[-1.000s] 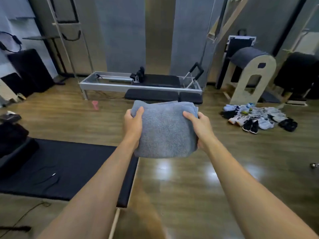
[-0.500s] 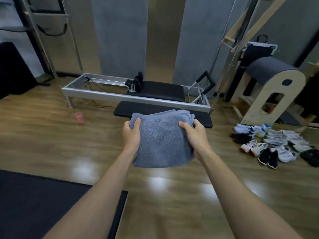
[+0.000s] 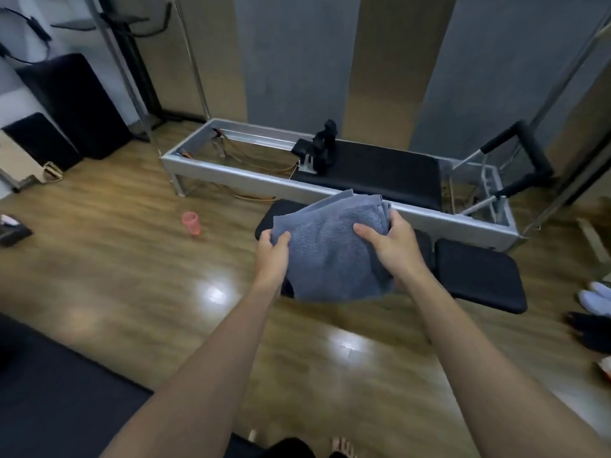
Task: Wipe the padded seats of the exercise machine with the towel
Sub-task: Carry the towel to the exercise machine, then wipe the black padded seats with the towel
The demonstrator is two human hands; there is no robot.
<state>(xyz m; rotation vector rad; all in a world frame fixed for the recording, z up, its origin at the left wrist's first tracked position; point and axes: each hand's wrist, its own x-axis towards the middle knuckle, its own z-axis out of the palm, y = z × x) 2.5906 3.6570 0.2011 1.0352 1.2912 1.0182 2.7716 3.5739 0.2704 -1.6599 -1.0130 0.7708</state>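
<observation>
Sitting on the wooden floor (image 3: 115, 259) off to the left was a small pink cup (image 3: 191, 223). A few shoes (image 3: 595, 299) lay at the right edge, and a black mat (image 3: 49, 391) filled the near left corner. The exercise machine (image 3: 251, 175), a long silver-framed bed, ran along the grey wall. Its black padded seat (image 3: 380, 173) lay toward the right end, with upright black shoulder blocks (image 3: 325, 143) at its left edge and a padded foot bar (image 3: 529, 150) raised at the far right. Flat black pads (image 3: 479, 276) lay just in front of the frame, seemingly on the floor, though the towel hid part of them.

The towel (image 3: 330, 252) was grey-blue, thick and nubby, folded into several layers with the edges stacked at its upper right. It was held up in the air before the person, over the near pads and apart from the padded seat. The left hand (image 3: 272, 252) gripped its left edge, thumb on top. The right hand (image 3: 393, 246) clutched the right side, thumb lying across the cloth.
</observation>
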